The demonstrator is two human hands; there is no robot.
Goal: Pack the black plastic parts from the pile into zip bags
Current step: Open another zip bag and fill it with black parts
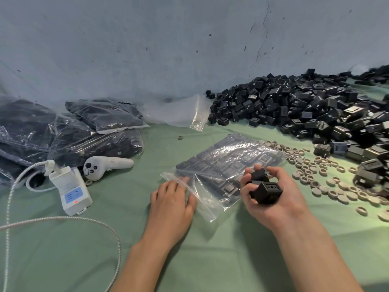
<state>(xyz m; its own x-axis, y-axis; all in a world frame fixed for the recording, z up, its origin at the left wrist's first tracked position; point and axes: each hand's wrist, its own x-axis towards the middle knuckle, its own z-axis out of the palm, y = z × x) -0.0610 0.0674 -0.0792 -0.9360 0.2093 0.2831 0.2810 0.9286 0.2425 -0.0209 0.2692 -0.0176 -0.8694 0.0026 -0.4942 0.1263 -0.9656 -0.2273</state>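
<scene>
this is looking like a small packing workshop: a huge pile of identical black plastic parts (305, 110) is lying loose on a green cloth-covered table (94, 249), filled zip bags (73, 131) are lying heaped at its left, and a cracked, scuffed wall (147, 49) is standing behind.

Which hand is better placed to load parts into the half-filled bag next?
Right: the right hand grips black parts beside the bag; the left hand rests on its mouth.

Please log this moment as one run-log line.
left hand: presses zip bag mouth | right hand: grips black parts | zip bag: partly filled, unsealed
</scene>
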